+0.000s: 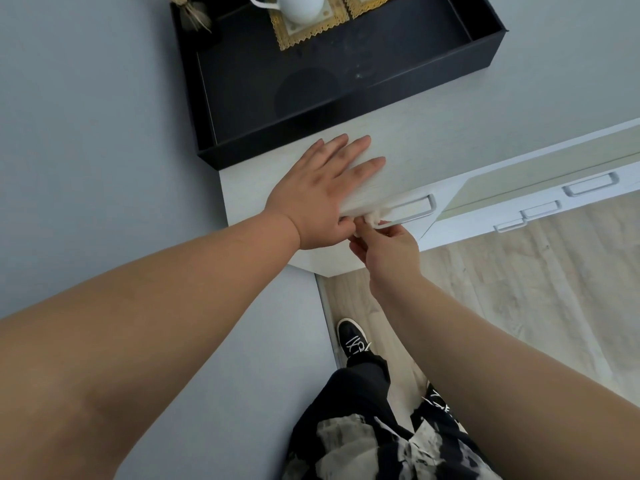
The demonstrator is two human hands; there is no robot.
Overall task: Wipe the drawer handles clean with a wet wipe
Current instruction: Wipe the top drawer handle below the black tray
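Your left hand (320,192) lies flat, fingers straight, on the pale wood-grain top of the cabinet (433,140), thumb tucked under its front edge. Your right hand (384,249) pinches a crumpled white wet wipe (375,215) against the left end of the top drawer handle (414,211), a slim, brushed-metal bar with squared corners. More such handles (590,184) run along the lower drawers to the right. Behind sits a matte black tray (485,55) holding a smooth white jug (301,6) on a gold lace mat.
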